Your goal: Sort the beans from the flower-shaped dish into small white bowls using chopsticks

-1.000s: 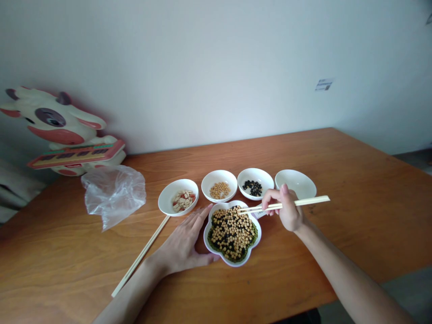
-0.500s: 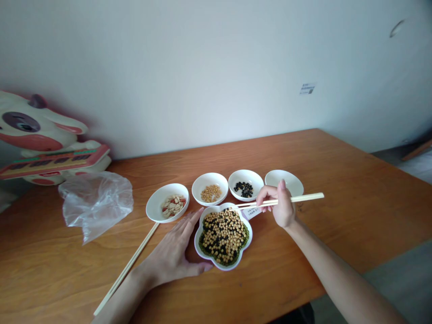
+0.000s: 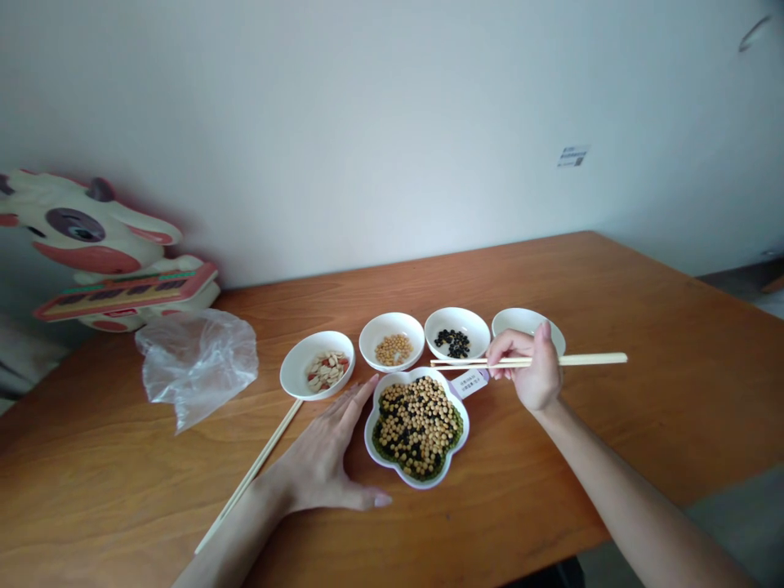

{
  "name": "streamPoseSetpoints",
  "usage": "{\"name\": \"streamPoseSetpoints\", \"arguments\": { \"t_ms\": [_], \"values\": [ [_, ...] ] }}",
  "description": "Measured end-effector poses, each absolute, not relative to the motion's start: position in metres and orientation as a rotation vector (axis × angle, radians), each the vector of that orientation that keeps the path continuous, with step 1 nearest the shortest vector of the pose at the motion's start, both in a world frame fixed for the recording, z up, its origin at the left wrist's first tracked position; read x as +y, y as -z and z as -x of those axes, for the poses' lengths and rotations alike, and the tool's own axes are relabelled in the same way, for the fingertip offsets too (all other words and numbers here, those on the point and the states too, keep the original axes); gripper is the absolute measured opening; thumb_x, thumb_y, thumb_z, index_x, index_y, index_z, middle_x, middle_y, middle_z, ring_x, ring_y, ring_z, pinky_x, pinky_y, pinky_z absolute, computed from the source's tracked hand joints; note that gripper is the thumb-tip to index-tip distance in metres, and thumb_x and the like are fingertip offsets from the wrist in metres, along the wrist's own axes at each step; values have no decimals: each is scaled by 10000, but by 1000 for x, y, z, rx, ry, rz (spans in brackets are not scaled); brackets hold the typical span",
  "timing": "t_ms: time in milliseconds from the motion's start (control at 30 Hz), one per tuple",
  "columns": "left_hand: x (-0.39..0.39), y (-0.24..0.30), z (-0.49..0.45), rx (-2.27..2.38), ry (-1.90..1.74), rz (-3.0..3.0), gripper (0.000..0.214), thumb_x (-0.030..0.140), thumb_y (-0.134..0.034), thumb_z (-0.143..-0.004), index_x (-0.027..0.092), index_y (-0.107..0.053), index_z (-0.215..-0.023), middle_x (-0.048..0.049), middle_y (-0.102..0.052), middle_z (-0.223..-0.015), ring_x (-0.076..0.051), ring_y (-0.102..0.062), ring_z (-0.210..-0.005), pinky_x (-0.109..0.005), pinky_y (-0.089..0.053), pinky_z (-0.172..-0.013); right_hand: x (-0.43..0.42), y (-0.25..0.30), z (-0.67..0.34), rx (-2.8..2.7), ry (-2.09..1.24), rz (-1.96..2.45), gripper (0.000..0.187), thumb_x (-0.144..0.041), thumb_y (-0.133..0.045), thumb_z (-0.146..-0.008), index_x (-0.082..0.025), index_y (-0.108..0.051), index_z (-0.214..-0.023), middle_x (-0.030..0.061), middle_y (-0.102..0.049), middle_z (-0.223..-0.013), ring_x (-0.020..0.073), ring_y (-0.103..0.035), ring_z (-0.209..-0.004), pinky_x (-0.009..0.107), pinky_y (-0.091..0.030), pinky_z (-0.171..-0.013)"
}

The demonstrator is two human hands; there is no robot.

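My right hand (image 3: 527, 367) grips a pair of chopsticks (image 3: 591, 359), their tips over the far rim of a flower-shaped dish (image 3: 371, 437). Inside that dish lie soybeans (image 3: 422, 408), black beans and a green layer near the edge. Spread around the dish's left side is my left hand (image 3: 334, 457), holding nothing; the thumb is apart from the rim. Behind stand white bowls: one with pale slices and reddish bits (image 3: 327, 370), one with soybeans (image 3: 393, 349), one with black beans (image 3: 452, 343), and a fourth bowl (image 3: 539, 320) partly hidden by my right hand.
A second pair of chopsticks (image 3: 257, 465) lies on the wooden table (image 3: 490, 523), partly under my left forearm. A clear plastic bag (image 3: 199, 363) and a cow-shaped toy keyboard (image 3: 122, 245) are at the left. A labelled tag (image 3: 473, 382) extends from the dish. The wall rises behind.
The chopstick tips have lifted from the beans toward the dish's far rim. My left thumb has moved slightly off the dish. The whole scene has shifted right in view.
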State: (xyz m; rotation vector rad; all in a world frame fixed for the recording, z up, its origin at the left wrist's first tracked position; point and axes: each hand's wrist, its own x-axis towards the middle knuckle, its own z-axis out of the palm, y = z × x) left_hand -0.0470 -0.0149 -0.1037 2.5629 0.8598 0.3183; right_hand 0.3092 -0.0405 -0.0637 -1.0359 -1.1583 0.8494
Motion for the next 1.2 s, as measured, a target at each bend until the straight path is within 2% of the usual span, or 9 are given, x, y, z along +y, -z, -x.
{"name": "streamPoseSetpoints", "arguments": {
  "t_ms": [233, 467, 700, 833, 933, 1067, 1200],
  "values": [
    [-15, 105, 50, 834, -355, -2570, 1460, 738, -845, -667, 249, 82, -1683, -210, -228, -1711, -475, -351, -1521, -647, -387, -1214, -40, 60, -309, -1143, -797, 1056, 841, -769, -196, -994, -212, -665, -575, 72, -571, -486, 173, -514, -447, 310, -336, -424],
    [-12, 102, 54, 817, -273, -2570, 1499, 755, -845, -633, 251, 102, -1681, -194, -178, -1727, -475, -302, -1544, -661, -363, -1226, -38, 58, -309, -1094, -735, 1037, 826, -763, -195, -995, -210, -657, -590, 79, -561, -489, 189, -506, -455, 325, -336, -430],
    [-15, 96, 58, 792, -249, -2573, 1426, 456, -871, -657, 252, 98, -1682, -148, -120, -1745, -446, -253, -1572, -643, -343, -1255, -36, 60, -311, -992, -699, 958, 808, -719, -231, -1016, -205, -672, -574, 89, -586, -492, 190, -522, -454, 322, -304, -434],
    [-15, 95, 60, 798, -254, -2559, 1290, 296, -774, -730, 256, 94, -1684, -127, -123, -1747, -427, -248, -1578, -640, -350, -1254, -36, 62, -313, -977, -683, 950, 807, -712, -238, -1018, -203, -683, -577, 88, -587, -497, 191, -526, -455, 326, -314, -438],
    [-13, 94, 58, 779, -296, -2548, 1106, 227, -648, -863, 279, 93, -1683, -96, -142, -1747, -388, -257, -1583, -625, -355, -1258, -34, 62, -311, -959, -677, 927, 806, -698, -234, -1026, -203, -688, -579, 85, -589, -511, 189, -537, -468, 324, -335, -446],
    [-9, 98, 53, 802, -397, -2515, 817, 170, -446, -1027, 289, 17, -1690, -84, -263, -1721, -318, -345, -1560, -580, -356, -1272, -27, 59, -297, -958, -650, 910, 776, -696, -260, -1025, -206, -679, -592, 81, -589, -531, 189, -550, -489, 321, -365, -457],
    [-6, 110, 47, 807, -537, -2481, 686, 152, -397, -1062, 241, -122, -1684, -113, -400, -1659, -278, -449, -1505, -485, -432, -1244, -20, 57, -278, -1066, -691, 930, 771, -729, -264, -1016, -199, -711, -678, 71, -624, -588, 187, -567, -541, 315, -401, -496]
  ]
}}
